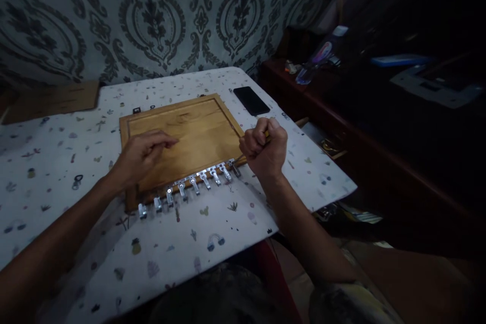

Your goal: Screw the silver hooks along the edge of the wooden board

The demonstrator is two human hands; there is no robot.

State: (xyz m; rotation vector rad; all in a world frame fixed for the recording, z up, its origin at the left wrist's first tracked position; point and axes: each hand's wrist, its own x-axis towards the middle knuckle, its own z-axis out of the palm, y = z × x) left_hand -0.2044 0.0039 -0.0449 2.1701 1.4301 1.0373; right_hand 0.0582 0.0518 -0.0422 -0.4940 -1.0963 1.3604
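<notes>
Apparently stiff and fairly heavy, the wooden panel (201,134) is laid on the table (170,273), best gripped by its side edges, clear of the metal clips (195,186). A mostly hidden yellow object (267,134) is clenched in the right hand (269,149); whether anything is pinched in the left hand (142,153), fingers bent, cannot be told.

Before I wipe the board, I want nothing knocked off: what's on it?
Metal hooks line the near edge of the board. The left hand and right hand each hide some of it from view.
</notes>
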